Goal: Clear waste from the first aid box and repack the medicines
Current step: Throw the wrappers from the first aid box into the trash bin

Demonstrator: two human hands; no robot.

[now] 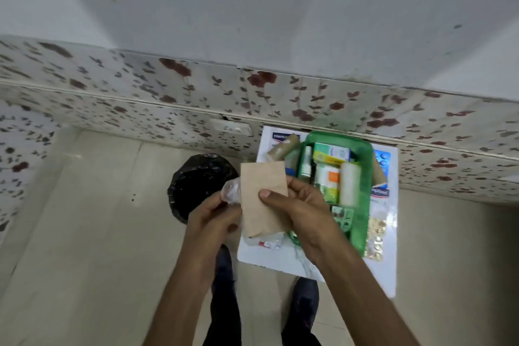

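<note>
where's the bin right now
In the head view the black-lined bin stands on the floor left of centre, just left of the white surface holding the green box, beyond the left hand.

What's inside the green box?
The green box holds small medicine cartons, a slim bottle, a white roll and a blister strip. The right hand hides its near-left corner, and whatever lies under the cartons can't be seen.

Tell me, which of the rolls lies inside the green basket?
The white roll, at the green basket's right side; the brown roll lies outside, beyond its upper left corner.
</note>
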